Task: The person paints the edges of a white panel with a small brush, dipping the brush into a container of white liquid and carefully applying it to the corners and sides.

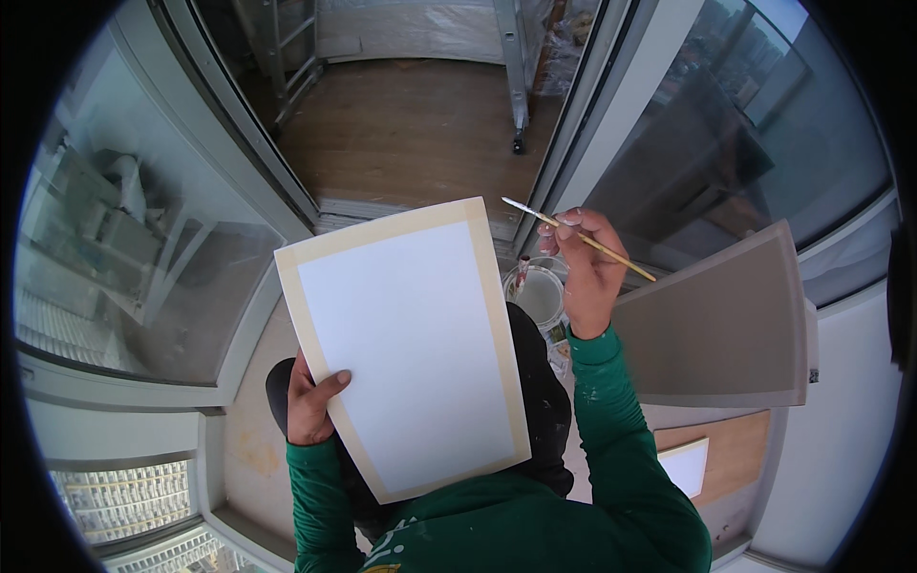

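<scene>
My left hand [313, 399] grips the left edge of a white rectangular panel [411, 349], thumb on its face and fingers hidden behind. A cream border, like masking tape, frames the panel, which rests tilted over my lap. To the right of its upper corner, my right hand [589, 263] pinches a thin paintbrush [611, 253] with a yellowish handle. The brush's white-coated tip points up and left, apart from the panel. White smears mark my right fingertips. Just left of that hand, partly covered, stands a round paint bucket [540, 294] with whitish contents.
A large grey-beige panel [716, 329] leans at the right. Behind it, a smaller white panel [685, 466] lies on a brown board [740, 449]. Glass doors flank a doorway; beyond, a metal ladder [513, 72] stands on the wooden floor [411, 124].
</scene>
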{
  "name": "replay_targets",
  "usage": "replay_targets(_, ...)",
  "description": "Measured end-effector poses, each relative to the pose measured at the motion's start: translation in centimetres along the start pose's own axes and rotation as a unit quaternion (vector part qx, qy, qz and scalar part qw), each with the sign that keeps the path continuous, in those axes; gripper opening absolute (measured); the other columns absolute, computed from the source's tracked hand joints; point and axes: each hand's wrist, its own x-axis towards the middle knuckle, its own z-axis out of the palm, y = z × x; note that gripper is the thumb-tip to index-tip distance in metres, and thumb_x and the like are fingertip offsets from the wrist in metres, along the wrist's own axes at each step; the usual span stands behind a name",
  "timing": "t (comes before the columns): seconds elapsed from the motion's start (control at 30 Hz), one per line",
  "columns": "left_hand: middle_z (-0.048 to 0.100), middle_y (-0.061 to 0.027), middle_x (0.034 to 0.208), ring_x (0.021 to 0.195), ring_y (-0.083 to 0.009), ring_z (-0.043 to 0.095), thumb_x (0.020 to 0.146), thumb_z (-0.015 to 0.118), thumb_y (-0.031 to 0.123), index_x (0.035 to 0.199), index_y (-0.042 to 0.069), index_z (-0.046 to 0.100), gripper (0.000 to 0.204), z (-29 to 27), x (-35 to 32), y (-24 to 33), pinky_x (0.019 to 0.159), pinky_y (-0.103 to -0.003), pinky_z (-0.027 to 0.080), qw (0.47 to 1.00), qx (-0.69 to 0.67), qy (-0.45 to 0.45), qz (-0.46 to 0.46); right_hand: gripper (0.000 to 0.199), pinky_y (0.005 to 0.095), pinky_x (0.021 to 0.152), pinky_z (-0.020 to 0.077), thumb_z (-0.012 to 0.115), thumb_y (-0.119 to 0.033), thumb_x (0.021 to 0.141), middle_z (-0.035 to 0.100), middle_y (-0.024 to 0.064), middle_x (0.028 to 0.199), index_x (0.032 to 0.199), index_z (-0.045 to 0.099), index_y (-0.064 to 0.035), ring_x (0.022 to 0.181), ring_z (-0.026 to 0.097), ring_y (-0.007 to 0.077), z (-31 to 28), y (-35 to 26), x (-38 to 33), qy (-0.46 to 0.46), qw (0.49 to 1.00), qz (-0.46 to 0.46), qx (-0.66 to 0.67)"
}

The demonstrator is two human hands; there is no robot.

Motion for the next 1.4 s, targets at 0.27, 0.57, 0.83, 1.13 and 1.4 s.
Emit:
replay_targets(0.27,0.069,-0.0203,0.128,0.113,-0.0325,0.072,0.081,0.073,-0.005,0.146,-0.004,0.049,0.069,-1.3,-1.6,-0.4,0.101,-0.045,0.058,0.999,-0.018,-0.024,0.038,0.03,0.0312,0.083,0.0569,0.069,-0.012,0.105,0.073,0.0149,0.119,0.132,0.065,0.0004,0.099,0.071,0.0189,-0.5,-0.3,-1.1,0.034,0.999,-0.023,0.013)
replay_targets(0.57,0.066,-0.0211,0.132,0.119,-0.0358,0.069,0.078,0.076,-0.004,0.148,-0.003,0.046,0.077,-0.6,-6.7,0.2,0.104,-0.048,0.057,0.994,-0.033,0.015,0.1,0.072,0.0362,0.098,0.0624,0.082,0.006,0.09,0.054,0.0161,0.147,0.153,0.048,-0.0027,0.121,0.069,0.0271,1.7,-4.9,-3.1,-0.04,0.991,0.091,0.093)
replay_targets(0.83,0.068,-0.0237,0.126,0.11,-0.0366,0.071,0.078,0.077,0.004,0.141,-0.005,0.05,0.069,1.0,-9.4,0.8,0.1,-0.048,0.06,0.988,-0.009,0.018,0.153,0.087,0.0366,0.095,0.0652,0.087,0.008,0.083,0.052,0.0162,0.15,0.156,0.042,-0.0032,0.121,0.069,0.0286,3.2,-7.1,-5.0,-0.09,0.984,0.107,0.111)
replay_targets(1.13,0.066,-0.0225,0.128,0.112,-0.0366,0.069,0.079,0.078,0.008,0.143,-0.001,0.05,0.07,-0.6,-9.7,-0.6,0.1,-0.048,0.059,0.988,0.033,0.038,0.147,0.09,0.0317,0.078,0.0653,0.092,-0.005,0.082,0.053,0.0163,0.15,0.156,0.042,-0.0035,0.106,0.075,0.0221,2.4,-9.5,-6.5,-0.102,0.989,0.093,0.061)
replay_targets(1.4,0.064,-0.0229,0.132,0.116,-0.0384,0.068,0.08,0.079,0.012,0.15,-0.003,0.046,0.079,-3.2,-9.7,0.0,0.102,-0.049,0.057,0.981,0.057,0.011,0.184,0.091,0.0309,0.08,0.0635,0.091,-0.004,0.079,0.054,0.0127,0.148,0.156,0.044,-0.006,0.1,0.073,0.0205,2.8,-10.6,-6.8,-0.113,0.987,0.113,0.023)
